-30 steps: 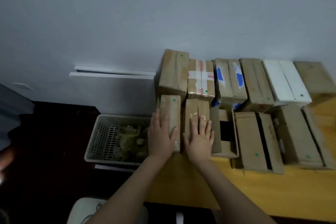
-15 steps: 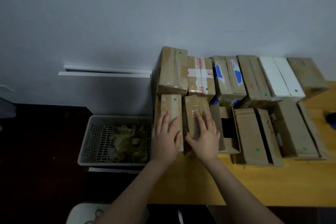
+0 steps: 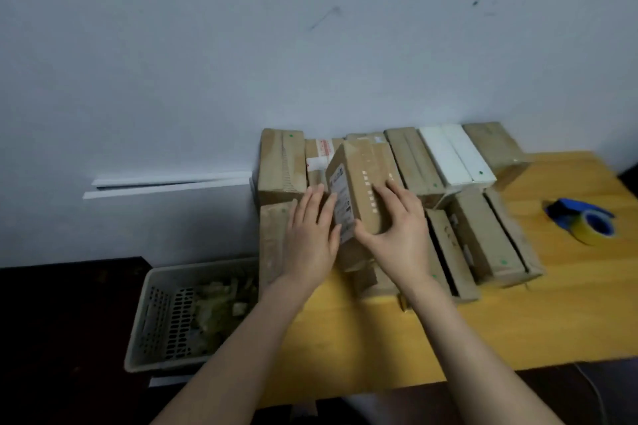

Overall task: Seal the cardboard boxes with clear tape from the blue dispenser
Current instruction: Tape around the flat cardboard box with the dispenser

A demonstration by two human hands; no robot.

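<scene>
Centre frame: one cardboard box (image 3: pixel 366 183) tilted up above the packed rows, far end high, near end low.
Right grip (image 3: pixel 397 235) is closed on the near end: fingers over the top face, thumb hooked round the lower corner.
Left grip (image 3: pixel 310 235) is flat-fingered, pressed against the side that carries a white label (image 3: pixel 340 203). It wraps round nothing.

Blue dispenser (image 3: pixel 583 217) sits on the bench (image 3: pixel 518 321) at right of frame, its yellowish tape roll (image 3: pixel 595 229) facing the camera. It is well apart from both grips, with the front-row boxes (image 3: pixel 483 238) in between.

Risks, as judged:
- The box hangs mostly from one grip, at one end. If the left comes away first, the weight swings on the right thumb. The box could then twist out and drop onto the row below, where one box shows a dark gap between its flaps.
- The landing spot is crowded. Set down askew, the box could shove the left front box (image 3: pixel 272 241), which lies at the bench edge with the basket (image 3: pixel 155 321) on the floor at lower left.
- Fetching the dispenser means a reach rightward across the front row. A forearm could catch loose flaps.
- Whether the lifted box is already taped: cannot tell. The surface is blurred and shows only pale dashes.
</scene>
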